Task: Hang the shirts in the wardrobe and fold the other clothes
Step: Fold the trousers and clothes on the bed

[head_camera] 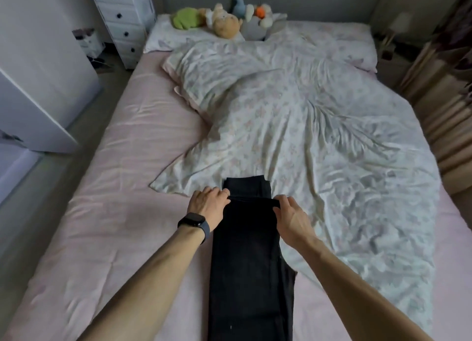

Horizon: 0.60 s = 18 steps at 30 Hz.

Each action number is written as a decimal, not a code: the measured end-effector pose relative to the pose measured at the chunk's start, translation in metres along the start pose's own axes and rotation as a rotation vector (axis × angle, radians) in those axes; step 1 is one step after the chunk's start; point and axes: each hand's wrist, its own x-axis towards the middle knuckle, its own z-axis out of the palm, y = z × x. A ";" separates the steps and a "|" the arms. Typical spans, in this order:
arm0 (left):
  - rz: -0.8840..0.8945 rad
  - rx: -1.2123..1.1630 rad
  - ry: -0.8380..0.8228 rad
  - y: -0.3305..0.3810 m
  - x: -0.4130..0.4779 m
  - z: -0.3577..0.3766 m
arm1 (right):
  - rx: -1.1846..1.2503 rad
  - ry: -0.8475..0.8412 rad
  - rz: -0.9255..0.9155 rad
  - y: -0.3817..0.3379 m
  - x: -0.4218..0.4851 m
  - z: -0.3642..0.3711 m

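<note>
A pair of black trousers (249, 264) lies lengthwise on the pink bed sheet (122, 213), running from the near edge toward the middle of the bed. One layer is doubled over the other, and the lower layer sticks out beyond the folded edge at the far end. My left hand (208, 202), with a dark watch on its wrist, pinches the left corner of that folded edge. My right hand (291, 217) grips the right corner of the same edge. Both hands sit at the far end of the upper layer.
A crumpled floral duvet (319, 126) covers the right and far half of the bed, touching the trousers' far end. Soft toys (224, 19) sit by the pillows at the headboard. A white chest of drawers (122, 16) and a white wardrobe door (38, 67) stand left.
</note>
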 end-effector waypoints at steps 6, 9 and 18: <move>-0.066 0.003 0.049 -0.019 0.102 0.057 | 0.014 0.048 0.055 0.031 0.108 0.051; -0.072 0.014 0.047 -0.019 0.137 0.088 | 0.006 0.066 0.063 0.048 0.142 0.073; -0.140 -0.025 -0.011 -0.028 0.167 0.123 | -0.042 0.096 0.108 0.066 0.178 0.105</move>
